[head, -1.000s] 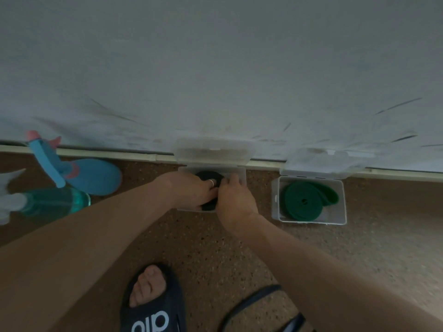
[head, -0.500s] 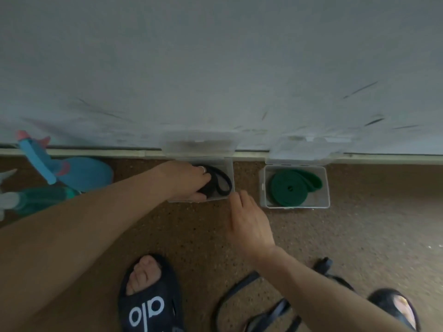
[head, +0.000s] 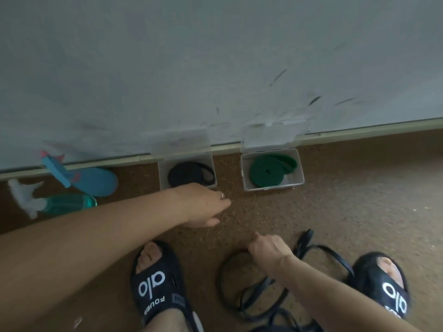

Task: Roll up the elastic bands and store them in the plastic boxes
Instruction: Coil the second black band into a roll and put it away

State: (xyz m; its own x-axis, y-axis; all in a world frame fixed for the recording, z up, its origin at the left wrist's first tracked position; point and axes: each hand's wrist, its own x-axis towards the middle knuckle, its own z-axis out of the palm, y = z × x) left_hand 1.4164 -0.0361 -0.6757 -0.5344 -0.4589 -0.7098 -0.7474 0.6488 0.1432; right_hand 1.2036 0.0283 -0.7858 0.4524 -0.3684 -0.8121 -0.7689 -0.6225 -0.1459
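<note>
Two clear plastic boxes stand open against the wall. The left box [head: 163,174] holds a rolled black band [head: 189,174]. The right box [head: 299,173] holds a rolled green band [head: 269,171]. My left hand [head: 203,207] hovers just in front of the left box, fingers loosely extended, holding nothing. My right hand [head: 268,248] is lower, over a loose dark blue band [head: 259,293] that lies tangled on the floor between my feet. Its fingers curl down at the band, and whether they grip it is hidden.
A blue toy-like object [head: 91,180] and a teal spray bottle [head: 64,203] lie at the left by the wall. My feet in black slides [head: 155,283] [head: 386,286] stand on the brown speckled floor. The grey wall [head: 215,68] bounds the far side.
My left hand has let go of the black roll and pulled back out of the left box. My right hand has moved down to the loose dark band on the floor.
</note>
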